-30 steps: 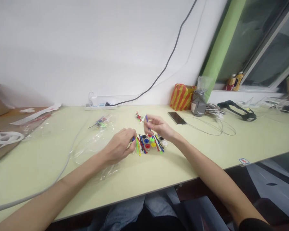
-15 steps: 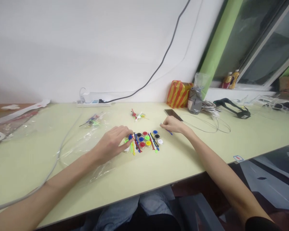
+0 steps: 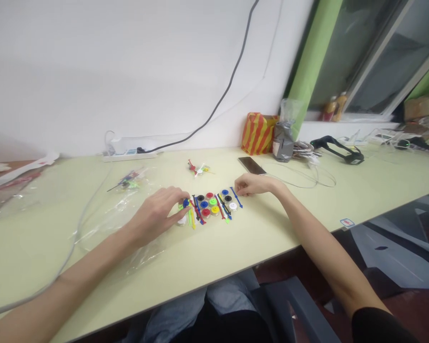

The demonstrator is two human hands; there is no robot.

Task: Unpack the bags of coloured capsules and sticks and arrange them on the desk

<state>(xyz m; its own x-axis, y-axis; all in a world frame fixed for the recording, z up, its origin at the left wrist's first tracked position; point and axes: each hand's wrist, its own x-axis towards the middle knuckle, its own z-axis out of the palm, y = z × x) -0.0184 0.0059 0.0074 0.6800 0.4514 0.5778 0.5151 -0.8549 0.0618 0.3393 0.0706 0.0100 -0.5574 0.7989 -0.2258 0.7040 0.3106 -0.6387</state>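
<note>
My left hand (image 3: 164,207) rests at the left end of a small group of plastic pieces, its thumb and fingers closed around a blue-topped round piece (image 3: 186,203). My right hand (image 3: 253,185) is at the right end, fingers curled in and touching a slim blue plastic arrow (image 3: 237,198) that lies slanted. Between my hands sit round clear-based pieces with coloured tops, such as a red one (image 3: 206,213), a yellow one (image 3: 215,209) and a white one (image 3: 233,206). Several thin arrows lie among them, including a red arrow (image 3: 220,208). My left hand partly hides the pieces beside it.
Behind the group lie loose coloured pieces (image 3: 198,168) and a phone (image 3: 252,166). Clear plastic bags (image 3: 139,257) spread to the left, near a grey cable (image 3: 66,259). A striped bag (image 3: 258,134) and a power strip (image 3: 128,155) stand by the wall.
My right hand has moved left with the blue arrow, which is now beside the round pieces and points more steeply. My left hand stays at the blue-topped piece. The view has shifted slightly.
</note>
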